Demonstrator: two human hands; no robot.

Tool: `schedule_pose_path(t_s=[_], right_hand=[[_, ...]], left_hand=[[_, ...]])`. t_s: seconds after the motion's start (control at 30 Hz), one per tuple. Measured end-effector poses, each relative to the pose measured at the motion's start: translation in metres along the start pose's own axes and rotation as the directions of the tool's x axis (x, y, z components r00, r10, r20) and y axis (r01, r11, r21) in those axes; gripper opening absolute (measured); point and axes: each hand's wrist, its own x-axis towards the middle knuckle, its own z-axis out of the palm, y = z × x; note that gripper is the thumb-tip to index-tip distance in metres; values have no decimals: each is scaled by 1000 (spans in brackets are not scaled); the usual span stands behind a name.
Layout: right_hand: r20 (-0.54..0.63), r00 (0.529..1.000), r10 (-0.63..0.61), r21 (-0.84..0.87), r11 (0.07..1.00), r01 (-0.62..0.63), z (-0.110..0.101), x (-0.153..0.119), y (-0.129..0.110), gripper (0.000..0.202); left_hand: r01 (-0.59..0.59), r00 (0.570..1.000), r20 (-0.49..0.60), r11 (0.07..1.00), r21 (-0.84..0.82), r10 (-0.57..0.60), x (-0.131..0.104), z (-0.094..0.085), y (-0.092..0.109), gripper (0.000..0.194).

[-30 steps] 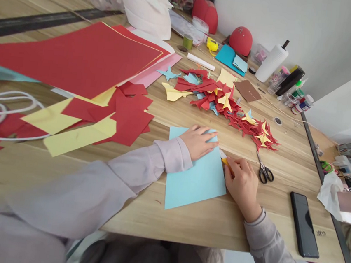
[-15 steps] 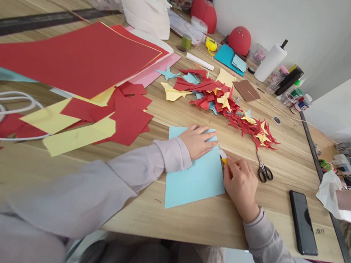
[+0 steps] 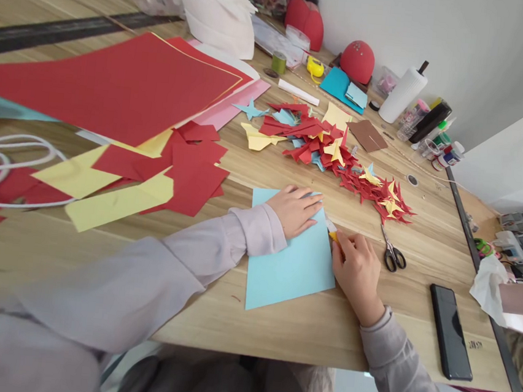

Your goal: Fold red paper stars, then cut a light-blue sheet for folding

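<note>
A light blue sheet of paper point(image 3: 288, 275) lies on the wooden table near its front edge. My left hand point(image 3: 293, 211) rests flat on the upper part of the sheet, its fingers spread and pointing right. Closed around the yellow handle of a utility knife point(image 3: 333, 235) is my right hand point(image 3: 356, 272), at the sheet's right edge. The knife's blade points up and left along that edge, close to my left fingertips. Black-handled scissors point(image 3: 394, 257) lie to the right of my right hand.
Folded red, yellow and blue paper pieces point(image 3: 335, 147) are heaped beyond the sheet. Large red sheets point(image 3: 115, 86) and cut pieces point(image 3: 193, 177) lie at the left, with a white cable point(image 3: 5, 165). A black phone point(image 3: 451, 331) lies at the right.
My right hand and the knife have shifted slightly to the left, closer to the blue sheet's edge. My left hand has stayed in place on the sheet.
</note>
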Motion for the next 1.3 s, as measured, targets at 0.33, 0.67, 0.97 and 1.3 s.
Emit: schedule_pose_path(t_s=[0.33,0.67,0.97,1.3], right_hand=[[-3,1000,5,-55,998,-5,1,0,-4,26],[-11,999,42,-72,997,-43,1,1,1,26],[10,991,134,-57,989,-134,-1,0,7,25],[26,986,162,-19,987,-162,-3,0,11,26]], left_hand=[[5,999,54,999,-33,-3,1,-7,0,46],[14,998,67,999,-40,-11,1,-7,0,50],[16,999,-38,993,-115,-21,-15,-27,30,85],[-41,996,76,979,-199,57,-28,-13,50,93]])
